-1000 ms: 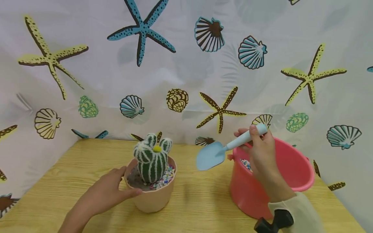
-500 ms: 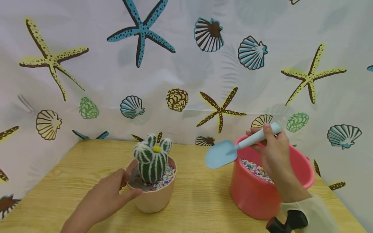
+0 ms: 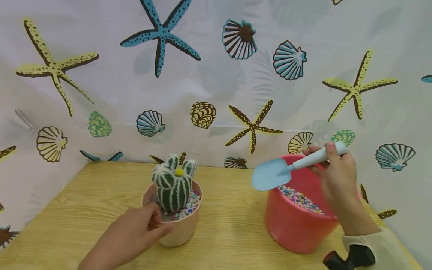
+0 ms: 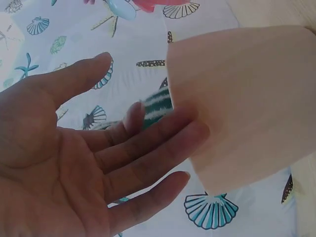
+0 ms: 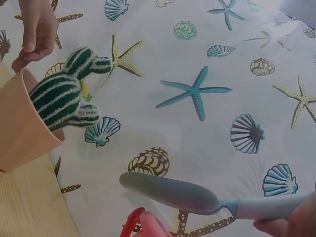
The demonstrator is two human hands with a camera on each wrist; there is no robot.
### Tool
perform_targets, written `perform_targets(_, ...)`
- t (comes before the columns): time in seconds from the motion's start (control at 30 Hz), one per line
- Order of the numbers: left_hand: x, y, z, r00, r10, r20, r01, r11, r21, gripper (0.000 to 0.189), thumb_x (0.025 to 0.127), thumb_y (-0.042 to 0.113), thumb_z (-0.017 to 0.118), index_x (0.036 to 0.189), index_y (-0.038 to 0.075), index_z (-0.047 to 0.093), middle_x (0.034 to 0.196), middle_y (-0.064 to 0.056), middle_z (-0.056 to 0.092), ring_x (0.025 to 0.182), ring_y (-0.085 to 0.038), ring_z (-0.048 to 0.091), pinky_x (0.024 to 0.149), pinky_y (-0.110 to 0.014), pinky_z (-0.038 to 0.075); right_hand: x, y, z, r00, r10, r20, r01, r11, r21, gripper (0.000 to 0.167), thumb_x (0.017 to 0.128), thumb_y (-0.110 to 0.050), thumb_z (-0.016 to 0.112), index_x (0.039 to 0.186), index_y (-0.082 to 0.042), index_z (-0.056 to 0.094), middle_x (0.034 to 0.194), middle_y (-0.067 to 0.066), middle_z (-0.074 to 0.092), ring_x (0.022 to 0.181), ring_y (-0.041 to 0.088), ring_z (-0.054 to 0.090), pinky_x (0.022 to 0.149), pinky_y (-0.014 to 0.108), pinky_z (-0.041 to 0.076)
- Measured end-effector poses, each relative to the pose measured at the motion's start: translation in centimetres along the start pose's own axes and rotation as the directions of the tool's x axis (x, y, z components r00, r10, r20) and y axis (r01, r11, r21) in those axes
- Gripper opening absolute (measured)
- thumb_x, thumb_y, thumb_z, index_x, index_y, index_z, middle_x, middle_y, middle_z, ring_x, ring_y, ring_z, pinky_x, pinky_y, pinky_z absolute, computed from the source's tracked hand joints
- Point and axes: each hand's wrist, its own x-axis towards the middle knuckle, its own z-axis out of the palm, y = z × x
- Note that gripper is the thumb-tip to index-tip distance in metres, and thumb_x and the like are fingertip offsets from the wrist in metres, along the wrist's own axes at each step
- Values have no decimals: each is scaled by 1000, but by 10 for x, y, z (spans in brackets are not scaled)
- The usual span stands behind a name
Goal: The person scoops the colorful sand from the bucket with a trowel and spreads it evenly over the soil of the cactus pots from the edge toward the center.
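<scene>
My right hand grips the handle of a light blue trowel, holding it over the left part of a red bucket. The blade points left, reaching past the bucket's rim. Inside the bucket lie many small coloured pebbles. A knitted green cactus with white stripes and a yellow flower stands in a peach pot, with similar pebbles on its right side and grey filling on its left. Loosely bent fingers of my left hand are at the pot's near left rim; the left wrist view shows its palm bare.
Pot and bucket stand apart on a light wooden table. Behind them hangs a white cloth printed with starfish and shells. A black device is strapped to the right wrist, over a cream sleeve.
My right hand has carried the trowel rightward across the bucket, so more of the pebbles inside show. The left hand has slid slightly right along the pot, its fingers drawn nearer the viewer.
</scene>
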Motion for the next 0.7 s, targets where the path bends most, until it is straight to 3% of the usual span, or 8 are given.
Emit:
perform_targets(0.23, 3, 12, 5, 998, -7, 55, 8, 999, -34, 32, 88, 45, 64, 92, 13, 59, 74, 5, 63, 66, -9, 57, 58, -30, 46, 2, -5, -18, 999, -38, -6, 37, 999, -23, 41, 91, -38, 57, 117, -11, 40, 100, 3, 62, 92, 12, 69, 77, 26, 56)
perform_targets(0.47, 7, 28, 14, 996, -27, 86, 31, 998, -46, 32, 85, 44, 68, 98, 16, 60, 94, 2, 70, 88, -16, 67, 74, -40, 54, 6, -11, -34, 999, -31, -20, 32, 999, 16, 39, 92, -36, 56, 117, -12, 39, 103, 5, 59, 90, 13, 70, 74, 27, 57)
perform_targets(0.7, 11, 51, 19, 995, 10, 100, 2, 993, -118, 34, 84, 47, 68, 101, 18, 59, 95, 2, 69, 90, -18, 66, 72, -41, 54, 12, -16, -48, 999, -22, -34, 25, 996, 81, 36, 93, -32, 56, 112, -10, 36, 96, 5, 63, 86, 16, 71, 70, 29, 58)
